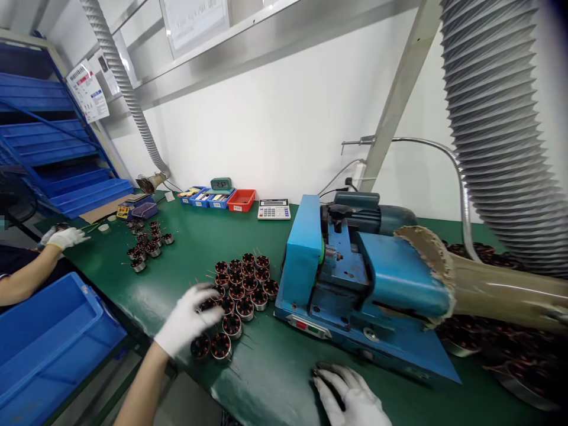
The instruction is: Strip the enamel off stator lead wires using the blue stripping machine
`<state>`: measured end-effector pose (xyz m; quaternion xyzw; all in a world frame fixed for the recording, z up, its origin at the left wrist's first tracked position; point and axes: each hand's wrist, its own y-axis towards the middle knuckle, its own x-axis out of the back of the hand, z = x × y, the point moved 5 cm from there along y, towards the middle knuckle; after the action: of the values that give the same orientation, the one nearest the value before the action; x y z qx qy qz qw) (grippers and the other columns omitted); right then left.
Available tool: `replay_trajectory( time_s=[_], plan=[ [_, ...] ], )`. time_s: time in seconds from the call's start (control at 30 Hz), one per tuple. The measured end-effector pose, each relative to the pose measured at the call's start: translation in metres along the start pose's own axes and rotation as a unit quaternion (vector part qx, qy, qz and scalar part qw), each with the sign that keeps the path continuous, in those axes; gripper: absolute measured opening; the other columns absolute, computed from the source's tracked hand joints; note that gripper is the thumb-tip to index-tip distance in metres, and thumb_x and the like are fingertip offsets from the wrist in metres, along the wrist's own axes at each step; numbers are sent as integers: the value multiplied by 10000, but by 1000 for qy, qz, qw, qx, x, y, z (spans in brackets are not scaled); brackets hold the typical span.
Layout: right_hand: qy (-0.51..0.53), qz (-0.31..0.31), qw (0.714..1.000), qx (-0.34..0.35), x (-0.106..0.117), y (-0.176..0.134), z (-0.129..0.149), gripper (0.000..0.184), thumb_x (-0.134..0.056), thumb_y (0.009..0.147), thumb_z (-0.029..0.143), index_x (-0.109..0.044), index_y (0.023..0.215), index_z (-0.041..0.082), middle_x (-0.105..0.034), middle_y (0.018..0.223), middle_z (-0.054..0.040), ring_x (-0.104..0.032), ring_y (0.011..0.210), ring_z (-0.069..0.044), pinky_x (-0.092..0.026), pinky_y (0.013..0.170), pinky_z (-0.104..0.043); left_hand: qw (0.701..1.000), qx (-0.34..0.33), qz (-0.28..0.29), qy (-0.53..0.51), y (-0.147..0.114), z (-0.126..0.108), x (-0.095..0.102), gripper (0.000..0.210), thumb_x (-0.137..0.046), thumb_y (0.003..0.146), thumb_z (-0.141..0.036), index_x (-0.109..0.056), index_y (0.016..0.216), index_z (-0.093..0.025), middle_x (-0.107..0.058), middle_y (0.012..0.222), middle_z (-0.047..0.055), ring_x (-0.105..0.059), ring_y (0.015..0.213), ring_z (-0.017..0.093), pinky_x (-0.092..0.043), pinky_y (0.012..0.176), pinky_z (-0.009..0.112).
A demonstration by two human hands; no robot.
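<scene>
My left hand (190,319), in a white glove, reaches over the near-left edge of a group of round motor stators (236,291) with copper windings and thin wire ends. Its fingers are apart, with a stator (207,305) showing between them; the hand is slightly blurred. My right hand (348,395), also gloved and with dark-stained fingertips, is at the front of the green bench (266,367). Its fingers are spread and nothing shows in them. Just beyond it stands a blue machine (350,284) with a motor on top.
A co-worker's gloved hand (66,238) is at far left, near more stators (151,242). A blue crate (53,349) stands at left below the bench. Small bins (242,201), a clock (220,184) and a calculator (274,209) line the wall. A duct (492,118) hangs at right.
</scene>
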<state>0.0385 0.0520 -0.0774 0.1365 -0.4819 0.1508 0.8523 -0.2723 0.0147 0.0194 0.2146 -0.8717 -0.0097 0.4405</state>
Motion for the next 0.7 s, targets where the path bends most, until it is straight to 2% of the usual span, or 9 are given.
replay_trajectory(
  time_s=[0.07,0.17,0.23,0.3,0.4,0.47,0.53,0.63,0.7],
  plan=[
    [17,-6,1000,-11,-1,0,-1,269,-476,796,334,-718,865,239,-702,982,-87,-606,979,-311,-505,805,-435,996,-56,56,46,-20,-33,-25,166,-739,570,-282,-689,724,-244,-638,1117,33,-452,1179,290,-332,1018,418],
    [72,-10,997,-39,3,-2,0,263,-484,790,341,-711,874,237,-692,1007,-90,-587,1013,-315,-476,850,-454,989,-74,79,105,-44,-60,-55,79,-621,682,-153,-680,723,-185,-643,1054,114,-449,1142,343,-318,958,528],
    [143,-7,987,-68,12,-4,0,283,-479,798,363,-695,921,229,-680,1044,-93,-590,1016,-294,-466,873,-430,982,-93,104,130,-55,-74,-75,113,-583,719,-137,-672,777,-175,-609,1126,125,-441,1145,337,-329,944,511],
    [232,-5,969,-87,25,-7,-1,336,-448,820,383,-658,1012,204,-657,1100,-99,-587,1033,-262,-452,903,-390,973,-115,155,130,-65,-88,-99,150,-592,721,-155,-659,848,-197,-574,1198,92,-444,1148,308,-347,948,457],
    [299,39,952,-54,45,-13,0,308,-482,803,324,-633,1041,201,-623,1165,-83,-560,1082,-228,-423,937,-345,957,-133,246,73,-80,-108,-137,302,-546,727,-130,-617,993,-255,-548,1239,37,-500,1091,242,-388,925,367],
    [263,75,962,-30,56,-19,0,274,-519,752,214,-646,995,223,-614,1181,-60,-553,1084,-216,-406,944,-331,950,-141,277,33,-87,-118,-155,439,-483,715,-70,-568,1094,-273,-545,1237,28,-519,1065,209,-396,912,323],
    [193,87,977,-31,64,-24,-3,304,-533,715,155,-642,988,233,-609,1189,-51,-555,1070,-220,-393,939,-331,954,-140,266,18,-86,-123,-163,547,-425,704,-30,-501,1190,-270,-560,1211,38,-527,1047,196,-392,904,308],
    [81,81,993,-25,65,-26,-4,345,-572,734,210,-596,1076,255,-607,1168,-62,-580,994,-236,-415,866,-334,961,-118,250,20,-78,-126,-163,572,-402,716,-44,-442,1245,-261,-626,1090,51,-557,972,204,-400,858,320],
    [-1,79,997,-1,61,-22,-1,306,-595,750,256,-607,1056,255,-644,1046,-85,-603,894,-248,-429,765,-327,957,-81,277,-8,-74,-128,-158,521,-431,726,-87,-453,1222,-246,-662,950,45,-584,880,202,-422,801,311]
  ],
)
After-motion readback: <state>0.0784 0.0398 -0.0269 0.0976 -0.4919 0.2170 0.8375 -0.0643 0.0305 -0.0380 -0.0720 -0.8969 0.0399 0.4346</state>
